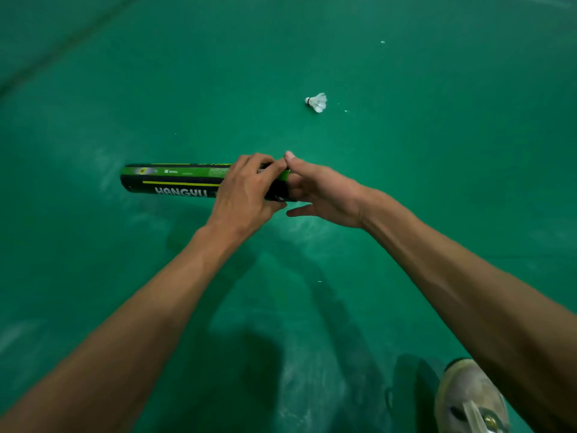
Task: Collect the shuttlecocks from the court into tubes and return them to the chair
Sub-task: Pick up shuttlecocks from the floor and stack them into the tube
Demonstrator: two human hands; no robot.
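Gripping tube; right hand maybe touching

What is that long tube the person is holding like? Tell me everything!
The tube is a long round cylinder, black and green with yellow stripes and white letters reading HANGYU, upside down from here. It looks like cardboard. It lies sideways, nearly level, held above the green floor. The left hand grips around it near its right end, and the right hand touches that end with its thumb straight. What is inside cannot be seen.
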